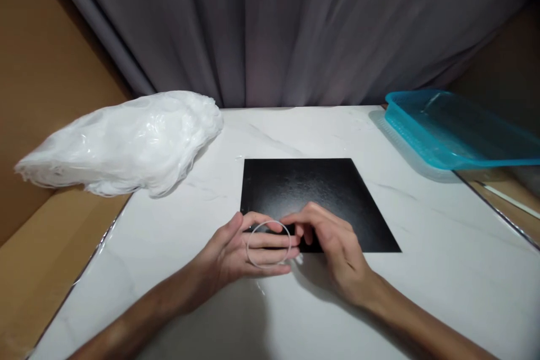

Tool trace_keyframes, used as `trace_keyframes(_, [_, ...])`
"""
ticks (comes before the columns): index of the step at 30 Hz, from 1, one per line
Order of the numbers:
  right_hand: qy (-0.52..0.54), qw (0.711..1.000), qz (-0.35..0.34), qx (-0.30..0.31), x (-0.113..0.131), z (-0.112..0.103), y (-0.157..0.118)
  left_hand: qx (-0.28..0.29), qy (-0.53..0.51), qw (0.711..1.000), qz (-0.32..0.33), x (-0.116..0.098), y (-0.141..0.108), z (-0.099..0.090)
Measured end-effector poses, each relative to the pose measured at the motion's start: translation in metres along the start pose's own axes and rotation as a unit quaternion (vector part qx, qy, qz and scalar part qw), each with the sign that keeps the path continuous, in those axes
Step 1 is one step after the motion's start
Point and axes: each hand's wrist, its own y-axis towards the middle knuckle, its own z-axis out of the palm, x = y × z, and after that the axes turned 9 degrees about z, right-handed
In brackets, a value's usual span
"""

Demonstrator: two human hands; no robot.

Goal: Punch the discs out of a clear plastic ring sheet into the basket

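A thin, whitish see-through ring [289,244] lies across the fingers of my left hand [248,250]. That hand is palm up, its fingers stretched out and the thumb raised. From the right comes my right hand [333,242], its index fingertip at the ring's upper right edge; whether it touches, I cannot tell. The other fingers of this hand are bent and partly hidden, without a visible grip on anything. Both hands are above the near edge of a black square mat [312,191].
A bulky clear plastic bag [139,140] with white contents sits at the back left. At the back right stands a blue see-through plastic tray [426,140] by the edge of the white marbled table [202,225]. A grey curtain [274,28] hangs behind, with brown panels at the sides.
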Motion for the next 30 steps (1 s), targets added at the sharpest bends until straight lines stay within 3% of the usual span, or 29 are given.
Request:
trace_keyframes(6, [0.035,0.999,0.016,-0.029,-0.0038,-0.0009,-0.0022,0.016,-0.014,1.000,-0.022,-0.0021,-0.0015,0.0026])
trace_keyframes(15, [0.015,1.000,-0.002,0.021,-0.0012,0.0012,-0.0014,0.026,-0.013,0.999,-0.038,-0.0050,-0.0015,0.0060])
trace_keyframes(25, [0.014,0.999,-0.024,0.024,-0.0011,0.0013,0.0001,0.029,-0.020,0.999,-0.039,-0.0054,-0.0007,0.0073])
trace_keyframes(30, [0.010,1.000,0.004,0.025,0.0020,0.0023,0.0005,0.019,-0.025,0.999,-0.040,-0.0042,-0.0003,0.0065])
